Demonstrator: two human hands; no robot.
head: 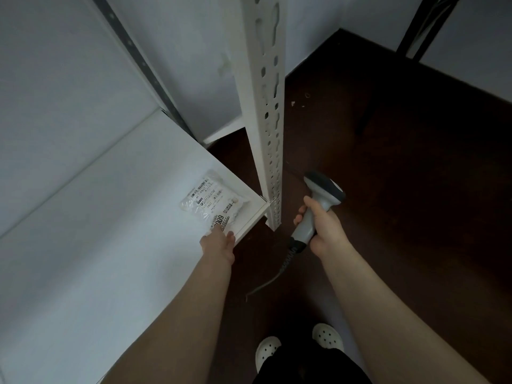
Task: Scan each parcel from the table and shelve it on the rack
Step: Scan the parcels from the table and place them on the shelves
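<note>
A small clear plastic parcel (213,203) with a white printed label lies flat on the white rack shelf (110,217), near the shelf's front right corner. My left hand (219,242) rests at the shelf edge with its fingertips on the parcel's near end. My right hand (321,228) is closed around the grey handle of a barcode scanner (318,200), held to the right of the rack's white perforated upright post (268,112). The scanner's dark head points up and away from the parcel. Its coiled cable (277,273) hangs down between my arms.
The dark brown floor (401,176) spreads to the right of the rack, with small debris near the wall. A dark frame leg (421,26) stands at the top right. My feet in white perforated shoes (299,345) are at the bottom. White walls close off the back.
</note>
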